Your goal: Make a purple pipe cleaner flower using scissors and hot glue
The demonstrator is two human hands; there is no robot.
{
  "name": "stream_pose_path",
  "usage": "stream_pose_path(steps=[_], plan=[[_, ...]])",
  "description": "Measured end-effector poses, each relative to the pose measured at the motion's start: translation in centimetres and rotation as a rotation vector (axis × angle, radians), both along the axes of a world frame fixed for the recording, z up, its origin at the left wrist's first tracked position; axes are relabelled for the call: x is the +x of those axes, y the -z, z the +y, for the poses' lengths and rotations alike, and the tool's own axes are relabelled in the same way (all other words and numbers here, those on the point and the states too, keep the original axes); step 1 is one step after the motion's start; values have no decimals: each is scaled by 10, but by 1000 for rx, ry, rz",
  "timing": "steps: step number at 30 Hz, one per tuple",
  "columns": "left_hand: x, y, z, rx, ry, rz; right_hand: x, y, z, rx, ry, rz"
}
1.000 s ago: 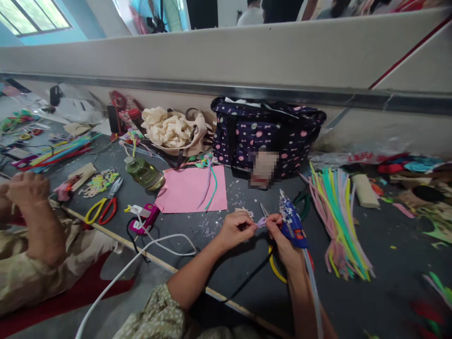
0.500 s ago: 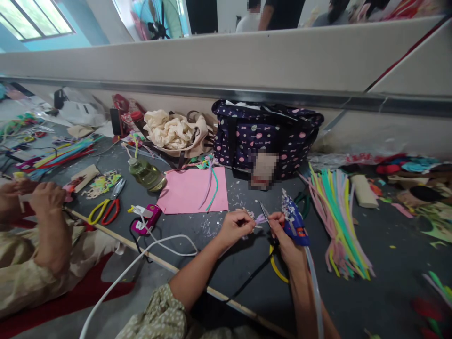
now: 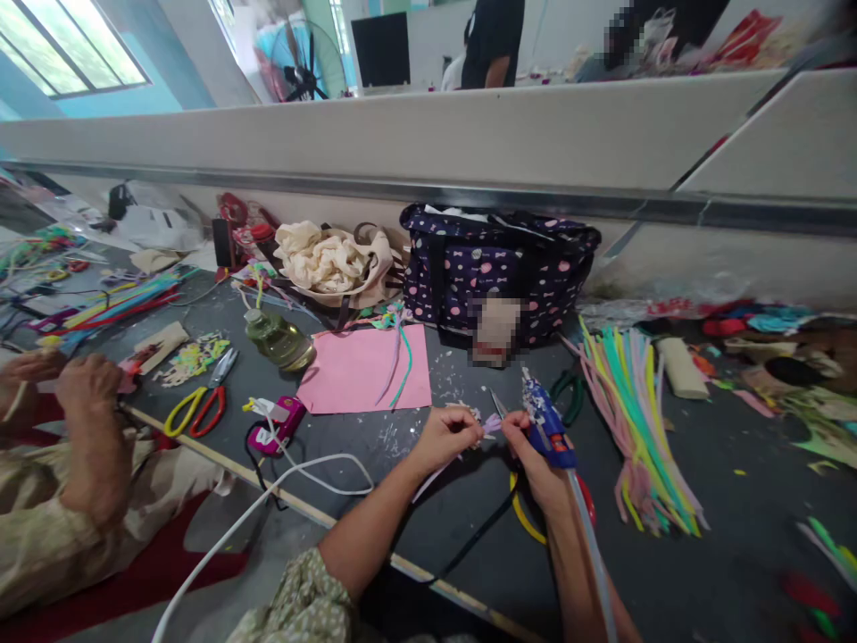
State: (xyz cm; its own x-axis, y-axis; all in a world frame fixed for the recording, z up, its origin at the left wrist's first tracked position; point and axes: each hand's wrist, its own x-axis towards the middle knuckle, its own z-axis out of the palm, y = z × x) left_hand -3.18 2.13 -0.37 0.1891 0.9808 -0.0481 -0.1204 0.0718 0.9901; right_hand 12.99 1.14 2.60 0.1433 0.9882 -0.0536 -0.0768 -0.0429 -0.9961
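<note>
The left bottle (image 3: 279,339) held liquid (image 3: 292,354), the far cream bag (image 3: 380,257) cloth (image 3: 321,259). Red print (image 3: 676,308) was illegible. The left hand (image 3: 445,438) pinched a lilac piece (image 3: 493,423); the right hand (image 3: 534,451) had an unclear grip.

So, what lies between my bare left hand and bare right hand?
A small lilac fuzzy piece lies between them, with a silver pointed blade just beyond it, in the head view.

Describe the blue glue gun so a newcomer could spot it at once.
Find the dark patterned bag by the wall. Below it in the picture, beside the person's right hand, is the blue glue gun. Its solid blue body with an orange patch sets it apart from the slender coloured strips farther right.
</note>
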Motion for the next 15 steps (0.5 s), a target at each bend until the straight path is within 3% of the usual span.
stream_pose_path(steps=[9,15], plan=[[0,-1,0,9,45,3,0,-4,-3,31,6,-82],[0,-5,3,-130,-27,-233,2,9,4,65,83,152]])
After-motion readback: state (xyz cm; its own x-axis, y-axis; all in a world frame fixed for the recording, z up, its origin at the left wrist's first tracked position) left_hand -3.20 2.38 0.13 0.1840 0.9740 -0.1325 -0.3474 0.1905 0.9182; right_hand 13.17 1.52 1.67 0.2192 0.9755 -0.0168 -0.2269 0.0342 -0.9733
